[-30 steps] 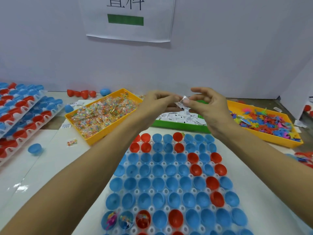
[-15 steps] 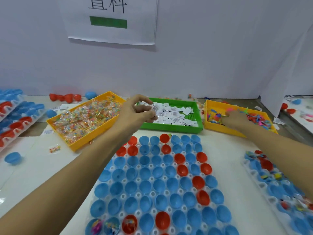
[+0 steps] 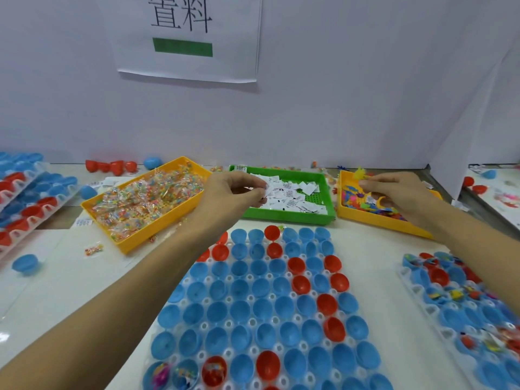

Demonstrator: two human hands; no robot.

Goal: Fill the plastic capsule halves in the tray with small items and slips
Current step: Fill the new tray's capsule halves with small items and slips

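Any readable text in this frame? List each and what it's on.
"置料": large black characters on the white paper sign taped to the wall, above a green bar without legible text.
Small white paper slips in the green plastic tray: black print, too small to read.

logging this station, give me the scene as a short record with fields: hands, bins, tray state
left hand: pinches white slips over the green bin
right hand: pinches a yellow toy over the right yellow bin
left yellow bin: holds clear bead packets
capsule tray: blue and red halves, nearly all empty
filled halves: three at the near left corner
side tray: on the right, its halves hold items
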